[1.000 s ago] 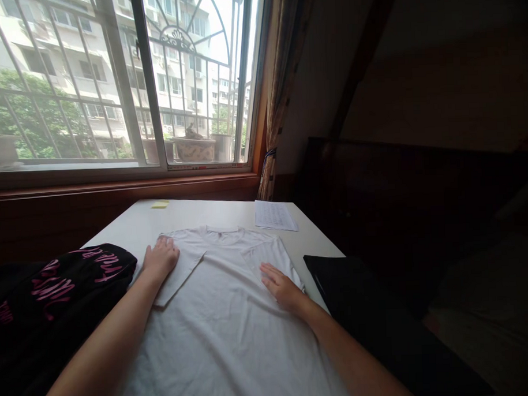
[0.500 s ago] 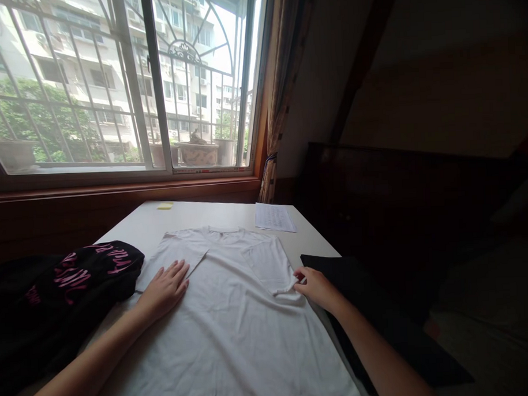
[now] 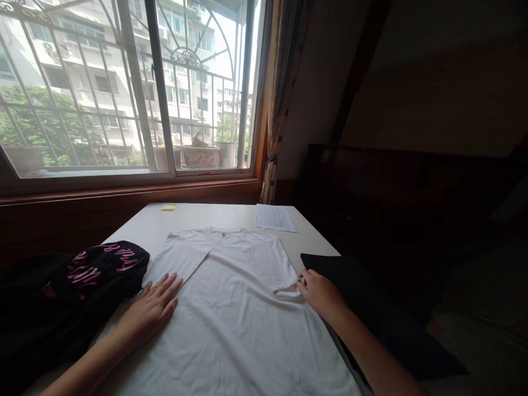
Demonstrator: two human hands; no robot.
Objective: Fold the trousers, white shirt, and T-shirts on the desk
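A white T-shirt [image 3: 234, 326] lies spread over the table, its collar toward the window and both sleeves folded inward onto the body. My left hand [image 3: 153, 303] rests flat on the shirt's left side, just below the left sleeve, with its fingers spread. At the opposite edge, my right hand [image 3: 317, 290] has its fingers curled, thumb and fingertips pinching the shirt beside the right sleeve's hem. Part of that edge is hidden behind the fingers.
Black clothing with pink lettering [image 3: 114, 267] is heaped at the left. A dark flat panel [image 3: 371, 298] lies along the right side. On the white table [image 3: 204, 214] are a printed sheet [image 3: 275, 218] and a yellow note [image 3: 168, 207]. A barred window and curtain [image 3: 269, 169] stand behind.
My left hand has slid down and left, away from the left sleeve's edge. My right hand has shifted slightly right, and the right sleeve's hem lies flatter. The view has turned slightly.
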